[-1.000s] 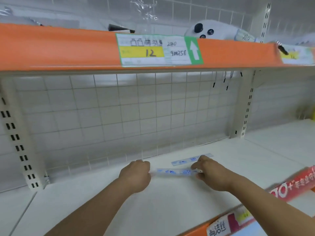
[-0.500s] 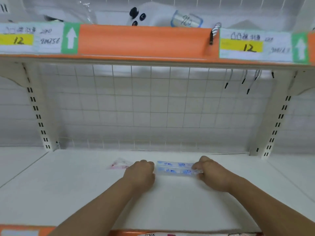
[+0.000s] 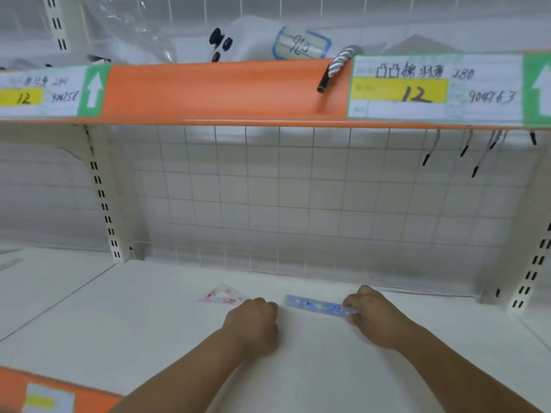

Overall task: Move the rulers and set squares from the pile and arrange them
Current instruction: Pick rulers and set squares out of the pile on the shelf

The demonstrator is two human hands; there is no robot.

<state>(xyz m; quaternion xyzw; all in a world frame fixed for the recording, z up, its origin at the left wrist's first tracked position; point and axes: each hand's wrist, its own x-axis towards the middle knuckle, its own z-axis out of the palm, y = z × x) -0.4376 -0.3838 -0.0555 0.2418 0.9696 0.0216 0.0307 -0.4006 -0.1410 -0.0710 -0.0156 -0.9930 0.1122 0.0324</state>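
A clear ruler with blue print (image 3: 316, 305) lies flat on the white shelf board (image 3: 149, 323), near the middle. My right hand (image 3: 377, 315) pinches its right end with curled fingers. My left hand (image 3: 253, 321) is a loose fist on the board just left of the ruler's left end, with a small gap between them and nothing visible in it. A clear set square with pink print (image 3: 222, 296) lies flat beyond and left of my left hand. Blur hides whether a second ruler lies against the first.
A wire grid (image 3: 268, 204) closes the back of the shelf. Slotted uprights stand at left (image 3: 104, 204) and right (image 3: 533, 272). The orange rail of the upper shelf (image 3: 220, 90) carries price labels; a white plush (image 3: 238, 40) sits above. Black-tipped hooks (image 3: 477, 156) hang at upper right.
The view swung left, bringing the pink set square into sight. My left hand has come off the ruler's left end. My right hand stays on the right end.
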